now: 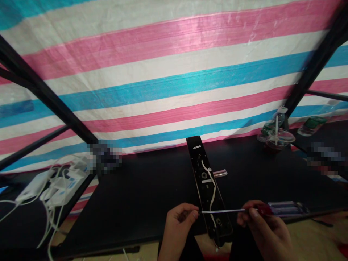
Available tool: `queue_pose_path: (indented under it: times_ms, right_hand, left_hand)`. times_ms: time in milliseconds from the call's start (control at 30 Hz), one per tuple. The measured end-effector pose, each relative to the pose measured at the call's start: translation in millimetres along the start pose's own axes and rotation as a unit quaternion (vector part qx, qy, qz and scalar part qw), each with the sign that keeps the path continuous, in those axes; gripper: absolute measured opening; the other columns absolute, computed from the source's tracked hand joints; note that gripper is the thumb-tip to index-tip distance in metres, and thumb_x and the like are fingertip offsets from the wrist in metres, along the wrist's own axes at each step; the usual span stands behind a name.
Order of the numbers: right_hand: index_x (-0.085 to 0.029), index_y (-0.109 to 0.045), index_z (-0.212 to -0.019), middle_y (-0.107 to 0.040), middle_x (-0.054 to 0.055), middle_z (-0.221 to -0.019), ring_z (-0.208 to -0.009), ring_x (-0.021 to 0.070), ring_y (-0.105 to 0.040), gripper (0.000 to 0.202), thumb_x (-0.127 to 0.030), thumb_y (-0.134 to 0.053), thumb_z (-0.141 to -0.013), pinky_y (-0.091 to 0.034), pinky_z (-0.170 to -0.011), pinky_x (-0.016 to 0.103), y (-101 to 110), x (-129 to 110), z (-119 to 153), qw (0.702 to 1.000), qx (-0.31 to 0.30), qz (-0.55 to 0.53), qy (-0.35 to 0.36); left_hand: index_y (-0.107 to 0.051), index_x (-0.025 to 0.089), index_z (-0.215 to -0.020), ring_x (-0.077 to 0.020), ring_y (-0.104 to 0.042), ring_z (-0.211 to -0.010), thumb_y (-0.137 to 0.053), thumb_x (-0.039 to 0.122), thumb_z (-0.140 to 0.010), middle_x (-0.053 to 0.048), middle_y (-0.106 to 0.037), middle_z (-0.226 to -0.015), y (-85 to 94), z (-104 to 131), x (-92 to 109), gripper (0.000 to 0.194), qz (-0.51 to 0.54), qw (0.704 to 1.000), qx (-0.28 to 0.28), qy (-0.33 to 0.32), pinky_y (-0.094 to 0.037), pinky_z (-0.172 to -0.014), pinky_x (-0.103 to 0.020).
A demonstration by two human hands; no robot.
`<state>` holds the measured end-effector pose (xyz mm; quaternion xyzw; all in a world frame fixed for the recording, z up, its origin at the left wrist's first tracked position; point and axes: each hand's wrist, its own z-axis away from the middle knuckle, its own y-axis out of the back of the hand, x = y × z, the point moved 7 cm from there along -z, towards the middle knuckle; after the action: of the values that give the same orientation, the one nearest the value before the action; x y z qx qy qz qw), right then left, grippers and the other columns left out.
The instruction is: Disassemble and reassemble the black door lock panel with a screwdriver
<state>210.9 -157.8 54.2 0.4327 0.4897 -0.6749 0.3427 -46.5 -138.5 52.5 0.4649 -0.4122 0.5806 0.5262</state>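
Observation:
My right hand (261,221) is closed around a screwdriver (227,211), near where its red and clear handle meets the long metal shaft. The shaft points left, level across the lower part of a long black panel (196,163). At its dark tip, my left hand (178,221) pinches thumb and forefinger together; anything small between them is too tiny to make out. The panel lies lengthwise on the black table (141,195), its near end at the front edge. A white wrapped cable (214,188) runs along its inner face, among small holes and labels.
A small clear packet (220,173) lies beside the panel's right edge. At the back right stand a plastic cup with a straw (280,137) and bottles (312,126). White chargers and cables (62,186) crowd the left table. Black frame posts (51,98) and a striped sheet (174,83) close off the back.

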Motion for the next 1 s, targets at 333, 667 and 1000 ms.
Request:
queue_pose_path:
  times_ms: [333,667,1000]
  right_hand:
    - [-0.021,-0.074,-0.082,-0.069,0.002,-0.068,-0.061,0.0161,-0.068,0.034,-0.042,-0.092,-0.063,-0.06,-0.058,0.024,-4,22,6,0.987,0.087,-0.128,-0.036]
    - [-0.023,-0.073,-0.086,-0.07,0.0,-0.071,-0.063,0.0153,-0.069,0.023,-0.038,-0.087,-0.074,-0.062,-0.061,0.024,-5,32,15,0.984,0.106,-0.139,-0.012]
    - [-0.02,-0.069,-0.089,-0.068,0.003,-0.069,-0.063,0.0158,-0.066,0.031,-0.048,-0.08,-0.08,-0.055,-0.06,0.025,0,3,18,0.998,0.037,-0.04,0.038]
  left_hand:
    - [-0.078,0.015,-0.079,-0.0152,-0.063,-0.065,-0.085,0.049,-0.064,-0.006,-0.073,-0.07,-1.5,-1,-15,0.038,0.084,0.995,0.044,-0.016,-0.051,-0.064,-0.024]
    - [-0.079,0.017,-0.081,-0.0203,-0.069,-0.072,-0.084,0.054,-0.061,-0.008,-0.076,-0.076,0.2,7,-7,0.043,0.027,0.995,0.091,-0.011,-0.056,-0.067,-0.027]
    - [-0.08,0.017,-0.08,-0.0227,-0.069,-0.073,-0.081,0.056,-0.061,-0.009,-0.077,-0.077,-7.1,3,-1,0.044,-0.034,0.999,0.034,-0.002,-0.055,-0.068,-0.03]
